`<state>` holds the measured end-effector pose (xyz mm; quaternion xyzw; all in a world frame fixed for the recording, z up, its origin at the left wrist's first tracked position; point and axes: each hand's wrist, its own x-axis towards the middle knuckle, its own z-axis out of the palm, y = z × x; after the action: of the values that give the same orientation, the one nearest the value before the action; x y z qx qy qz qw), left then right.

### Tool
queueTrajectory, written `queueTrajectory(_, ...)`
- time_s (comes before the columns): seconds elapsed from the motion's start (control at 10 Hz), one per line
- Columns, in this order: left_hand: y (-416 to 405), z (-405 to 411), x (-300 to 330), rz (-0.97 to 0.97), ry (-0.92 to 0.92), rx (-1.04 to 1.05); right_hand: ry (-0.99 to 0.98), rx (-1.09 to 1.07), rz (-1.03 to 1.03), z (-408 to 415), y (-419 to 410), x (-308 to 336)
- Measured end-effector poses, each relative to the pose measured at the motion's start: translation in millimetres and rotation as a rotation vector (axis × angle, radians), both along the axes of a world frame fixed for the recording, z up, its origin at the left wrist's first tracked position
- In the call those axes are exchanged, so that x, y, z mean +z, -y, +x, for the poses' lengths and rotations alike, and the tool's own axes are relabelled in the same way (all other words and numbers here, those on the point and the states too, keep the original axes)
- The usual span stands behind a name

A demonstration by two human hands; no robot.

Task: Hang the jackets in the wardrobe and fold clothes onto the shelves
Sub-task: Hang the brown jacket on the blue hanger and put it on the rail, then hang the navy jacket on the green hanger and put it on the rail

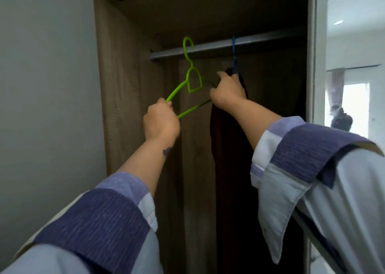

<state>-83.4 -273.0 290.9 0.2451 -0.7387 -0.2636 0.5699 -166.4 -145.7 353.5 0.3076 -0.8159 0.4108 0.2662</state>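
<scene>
Both hands held an empty green hanger [192, 82] just below the wardrobe rail [227, 44]: the left hand [161, 123] gripped its left end, the right hand [228, 92] its right. A dark jacket [227, 148] already hung alongside on a blue hanger [233, 52]. The hanging step seemed in hand; next, the hanger likely needed a garment.

Metal rail [260, 41] runs across my wardrobe [125, 69] top. Blue hanger [233, 52] hooked on it, dark garment [227, 148] hanging below. Green hanger [192, 80] hook beside rail, contact unclear.
</scene>
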Motion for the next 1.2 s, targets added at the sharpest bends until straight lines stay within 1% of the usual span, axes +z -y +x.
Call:
queueTrajectory(0.1,-26,28,-32,0.061,0.023,0.071,-0.007,0.088,0.070,24,-3,-31)
queueTrajectory(0.2,-64,68,-66,0.051,0.139,0.247,-0.068,0.174,0.060,49,-13,-72)
queueTrajectory(0.3,-110,110,-103,0.032,0.246,0.409,-0.246,0.225,-0.088,79,-28,-118)
queueTrajectory(0.4,-153,145,-140,0.080,0.295,0.496,0.040,0.546,-0.155,111,-40,-155)
queueTrajectory(0.5,-201,181,-175,0.137,0.337,0.578,0.350,0.688,-0.050,149,-55,-184)
queueTrajectory(0.6,-254,213,-205,0.132,0.416,0.659,0.491,0.758,0.060,180,-76,-205)
queueTrajectory(0.7,-295,239,-228,0.134,0.516,0.699,0.593,0.812,0.111,207,-92,-224)
queueTrajectory(0.8,-327,257,-239,0.177,0.591,0.692,0.610,0.767,0.168,232,-106,-243)
queueTrajectory(0.9,-352,278,-244,0.222,0.616,0.658,0.562,0.673,0.233,251,-136,-251)
queueTrajectory(1.0,-381,303,-245,0.275,0.645,0.597,0.555,0.664,0.304,265,-168,-261)
queueTrajectory(1.1,-409,334,-249,0.312,0.611,0.631,0.650,0.774,0.414,282,-203,-275)
queueTrajectory(1.2,-428,370,-256,0.332,0.576,0.665,0.705,0.859,0.491,318,-258,-285)
